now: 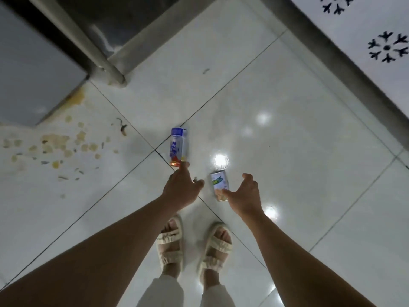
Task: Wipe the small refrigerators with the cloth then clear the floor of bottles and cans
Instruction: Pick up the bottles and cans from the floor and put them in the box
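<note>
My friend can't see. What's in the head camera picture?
Two bare hands reach down: the left hand towards a lying blue-capped clear plastic bottle, the right hand towards a small white-and-green can on the glossy white tiled floor.

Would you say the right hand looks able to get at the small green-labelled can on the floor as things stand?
Probably yes. The right hand is open beside the small can, its thumb at the can's near end, with nothing between them; the left hand reaches for the blue-labelled bottle.
</note>
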Action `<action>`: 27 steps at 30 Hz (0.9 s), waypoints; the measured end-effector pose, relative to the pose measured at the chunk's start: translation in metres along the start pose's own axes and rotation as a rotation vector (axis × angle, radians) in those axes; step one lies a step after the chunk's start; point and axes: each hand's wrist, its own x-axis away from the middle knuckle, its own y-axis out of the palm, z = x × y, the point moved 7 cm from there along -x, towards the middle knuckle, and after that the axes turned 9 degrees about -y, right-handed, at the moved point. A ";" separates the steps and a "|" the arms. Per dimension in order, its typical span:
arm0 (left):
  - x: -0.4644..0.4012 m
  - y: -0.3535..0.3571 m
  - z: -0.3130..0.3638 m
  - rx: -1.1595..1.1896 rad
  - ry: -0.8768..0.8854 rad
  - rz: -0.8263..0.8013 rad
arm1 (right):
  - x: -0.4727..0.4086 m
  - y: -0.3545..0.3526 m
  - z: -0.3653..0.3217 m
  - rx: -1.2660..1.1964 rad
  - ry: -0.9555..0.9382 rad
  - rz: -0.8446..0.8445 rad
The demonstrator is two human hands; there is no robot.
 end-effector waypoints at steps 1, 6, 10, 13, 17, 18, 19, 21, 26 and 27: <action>-0.019 0.015 -0.007 0.000 -0.001 -0.007 | -0.016 0.017 0.015 0.012 0.006 -0.004; -0.108 0.082 -0.041 -0.047 -0.008 -0.025 | -0.092 0.091 0.078 0.047 -0.006 -0.011; -0.161 0.120 -0.066 -0.098 -0.001 -0.026 | -0.133 0.136 0.116 0.067 0.007 0.036; -0.189 0.133 -0.080 -0.101 -0.005 -0.008 | -0.155 0.158 0.134 0.118 0.012 0.112; -0.208 0.141 -0.092 -0.128 0.008 -0.014 | -0.171 0.177 0.147 0.142 0.048 0.126; -0.210 0.140 -0.094 -0.125 0.009 -0.014 | -0.172 0.180 0.148 0.138 0.050 0.127; -0.211 0.139 -0.095 -0.119 0.011 -0.011 | -0.173 0.182 0.148 0.142 0.047 0.127; -0.212 0.133 -0.095 -0.091 0.019 0.005 | -0.172 0.181 0.142 0.171 0.022 0.136; -0.223 0.097 -0.083 0.015 -0.012 0.211 | -0.181 0.175 0.105 0.180 -0.075 0.181; -0.227 0.088 -0.081 0.032 -0.035 0.263 | -0.185 0.174 0.096 0.171 -0.092 0.189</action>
